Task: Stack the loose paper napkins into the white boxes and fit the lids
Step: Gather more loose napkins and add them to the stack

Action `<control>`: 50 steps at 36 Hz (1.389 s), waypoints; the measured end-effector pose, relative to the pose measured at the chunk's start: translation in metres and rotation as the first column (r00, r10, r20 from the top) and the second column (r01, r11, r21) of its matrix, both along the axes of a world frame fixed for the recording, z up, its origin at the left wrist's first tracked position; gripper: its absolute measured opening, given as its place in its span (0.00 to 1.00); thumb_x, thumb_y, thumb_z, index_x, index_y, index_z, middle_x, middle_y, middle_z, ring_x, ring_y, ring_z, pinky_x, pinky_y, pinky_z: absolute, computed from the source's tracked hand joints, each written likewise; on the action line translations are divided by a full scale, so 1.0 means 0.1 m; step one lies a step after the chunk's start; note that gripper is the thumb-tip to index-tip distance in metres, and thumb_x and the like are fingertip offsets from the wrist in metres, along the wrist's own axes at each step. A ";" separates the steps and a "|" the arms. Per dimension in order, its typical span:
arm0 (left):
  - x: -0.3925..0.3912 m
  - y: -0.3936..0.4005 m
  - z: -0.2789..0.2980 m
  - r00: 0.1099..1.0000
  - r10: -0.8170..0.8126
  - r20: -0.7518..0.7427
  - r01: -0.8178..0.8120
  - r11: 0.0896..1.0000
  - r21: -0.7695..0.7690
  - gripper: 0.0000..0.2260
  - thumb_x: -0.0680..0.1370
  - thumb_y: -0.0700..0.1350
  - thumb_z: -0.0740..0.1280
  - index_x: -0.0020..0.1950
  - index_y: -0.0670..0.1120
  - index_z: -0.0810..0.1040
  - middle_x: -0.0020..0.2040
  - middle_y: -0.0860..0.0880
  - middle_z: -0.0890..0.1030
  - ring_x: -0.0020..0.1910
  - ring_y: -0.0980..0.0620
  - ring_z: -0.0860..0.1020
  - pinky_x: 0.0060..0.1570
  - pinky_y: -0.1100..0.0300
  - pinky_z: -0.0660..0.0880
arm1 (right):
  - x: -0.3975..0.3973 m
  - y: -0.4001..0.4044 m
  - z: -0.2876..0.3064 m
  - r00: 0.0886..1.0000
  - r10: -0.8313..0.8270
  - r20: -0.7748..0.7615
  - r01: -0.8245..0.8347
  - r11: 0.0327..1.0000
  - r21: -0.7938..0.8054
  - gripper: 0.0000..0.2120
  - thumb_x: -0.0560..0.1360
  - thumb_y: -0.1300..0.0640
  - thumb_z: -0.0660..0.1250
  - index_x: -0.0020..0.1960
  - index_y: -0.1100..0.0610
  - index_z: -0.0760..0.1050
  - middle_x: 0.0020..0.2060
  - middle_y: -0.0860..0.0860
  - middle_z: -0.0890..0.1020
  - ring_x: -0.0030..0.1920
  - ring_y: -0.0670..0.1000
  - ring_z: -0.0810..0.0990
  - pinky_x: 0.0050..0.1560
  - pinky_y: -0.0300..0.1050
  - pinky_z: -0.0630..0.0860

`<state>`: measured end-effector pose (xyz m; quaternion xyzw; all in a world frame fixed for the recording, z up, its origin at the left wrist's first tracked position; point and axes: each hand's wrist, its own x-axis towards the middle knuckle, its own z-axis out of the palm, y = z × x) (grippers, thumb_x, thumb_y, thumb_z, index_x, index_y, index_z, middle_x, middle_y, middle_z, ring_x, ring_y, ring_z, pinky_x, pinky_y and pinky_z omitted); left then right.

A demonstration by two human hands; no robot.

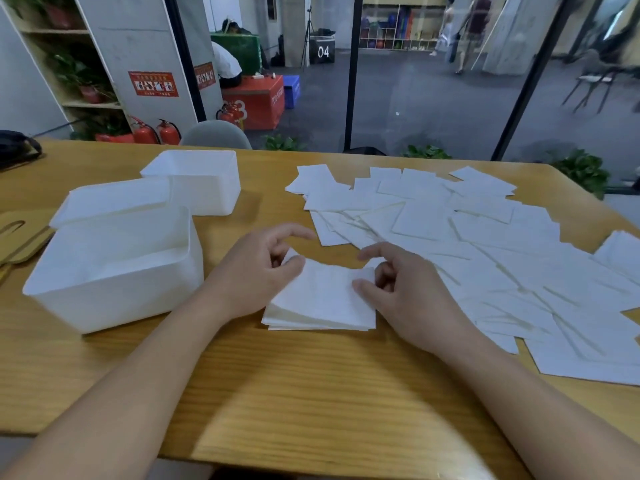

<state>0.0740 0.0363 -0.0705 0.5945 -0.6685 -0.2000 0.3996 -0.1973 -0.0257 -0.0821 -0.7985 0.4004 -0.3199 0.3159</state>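
Small squared stack of white paper napkins point(322, 303) flat on table. Loose white napkins point(485, 244) spread overlapping at right. Three open white plastic boxes: nearest point(114, 271), middle point(114, 199), far point(197, 181). Tan lids point(20, 237) at left edge.

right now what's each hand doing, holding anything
Left hand: fingers curled, pinching the left edge of the napkin stack.
Right hand: fingers curled, pinching the right edge of the same stack.

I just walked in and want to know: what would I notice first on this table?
A big mess of loose napkins covers the table's right side. In the middle, the left hand and right hand hold a small napkin stack. Three open white boxes sit at left.
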 end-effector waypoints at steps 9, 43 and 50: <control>0.02 0.12 -0.16 0.987 0.080 0.137 -0.088 0.995 0.054 0.09 0.83 0.50 0.72 0.60 0.63 0.82 0.35 0.54 0.73 0.32 0.57 0.73 0.38 0.60 0.73 | 0.04 0.06 -0.05 0.980 -0.086 -0.181 0.064 0.991 -0.122 0.17 0.78 0.44 0.77 0.64 0.40 0.77 0.36 0.42 0.82 0.40 0.43 0.81 0.43 0.46 0.80; -0.17 0.01 -0.20 0.963 -0.006 0.271 0.011 1.000 -0.016 0.10 0.82 0.54 0.75 0.64 0.60 0.84 0.55 0.63 0.81 0.65 0.58 0.73 0.71 0.48 0.69 | -0.01 -0.14 0.18 0.997 -0.080 0.016 0.081 0.967 -0.242 0.06 0.83 0.53 0.72 0.49 0.44 0.81 0.47 0.39 0.81 0.53 0.45 0.77 0.58 0.51 0.72; -0.36 -0.07 -0.14 0.980 -0.060 -0.188 0.050 0.997 -0.056 0.15 0.90 0.56 0.61 0.77 0.63 0.76 0.50 0.54 0.87 0.59 0.52 0.84 0.61 0.59 0.77 | 0.06 -0.03 0.12 0.994 0.108 0.014 -0.101 0.961 -0.258 0.06 0.84 0.54 0.72 0.50 0.44 0.81 0.48 0.42 0.81 0.53 0.49 0.76 0.58 0.45 0.71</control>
